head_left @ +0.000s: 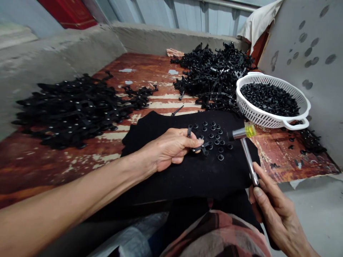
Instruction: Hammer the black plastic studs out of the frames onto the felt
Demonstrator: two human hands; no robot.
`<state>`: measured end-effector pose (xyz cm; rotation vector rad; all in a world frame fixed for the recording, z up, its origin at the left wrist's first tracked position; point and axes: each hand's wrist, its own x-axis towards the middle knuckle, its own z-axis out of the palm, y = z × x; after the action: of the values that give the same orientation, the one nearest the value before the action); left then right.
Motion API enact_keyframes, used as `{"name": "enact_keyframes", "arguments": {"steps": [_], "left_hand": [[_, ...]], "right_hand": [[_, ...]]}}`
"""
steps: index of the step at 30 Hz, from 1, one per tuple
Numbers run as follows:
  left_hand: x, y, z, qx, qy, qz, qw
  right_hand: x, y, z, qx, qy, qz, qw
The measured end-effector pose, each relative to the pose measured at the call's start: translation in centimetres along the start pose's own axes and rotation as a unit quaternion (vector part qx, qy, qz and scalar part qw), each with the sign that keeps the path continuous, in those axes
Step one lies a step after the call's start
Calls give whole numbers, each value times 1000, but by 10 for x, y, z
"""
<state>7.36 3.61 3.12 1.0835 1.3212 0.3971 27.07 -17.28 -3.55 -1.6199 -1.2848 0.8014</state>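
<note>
My left hand [175, 147] is closed, pinching a small black branched bracket [204, 147] between thumb and fingers over a black mat [171, 182]. Several round black caps [220, 157] with raised centres stand on the mat around the bracket, some right beside its arms. In my right hand [276, 207] is a hammer [248, 157] with a metal shaft, its head raised to the right of the caps. One face of the head is clear yellow; the other end looks dark. My right fingers wrap the dark handle, which they partly hide.
Black assembled parts lie heaped at the left [77, 110], with another black pile [214, 71] at the back. A white plastic basket [273, 121] full of small black pieces stands at the right. Concrete ledges [171, 37] border the worn red-brown tabletop [107, 142].
</note>
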Motion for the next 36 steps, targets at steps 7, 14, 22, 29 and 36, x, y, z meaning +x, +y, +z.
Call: {"name": "enact_keyframes", "arguments": {"steps": [7, 14, 22, 29, 36], "left_hand": [[0, 9, 1, 38, 15, -12, 999], [2, 11, 1, 41, 19, 11, 999], [0, 10, 2, 51, 18, 30, 998], [0, 8, 2, 57, 21, 32, 998], [-1, 7, 3, 47, 21, 31, 998]], "right_hand": [[13, -22, -3, -128, -47, -165, 977], [24, -35, -5, -197, -68, -211, 955], [22, -51, -8, -197, -40, -229, 952], [21, -48, -9, -219, -40, -228, 948], [23, -44, -7, -252, -57, -229, 939]]}}
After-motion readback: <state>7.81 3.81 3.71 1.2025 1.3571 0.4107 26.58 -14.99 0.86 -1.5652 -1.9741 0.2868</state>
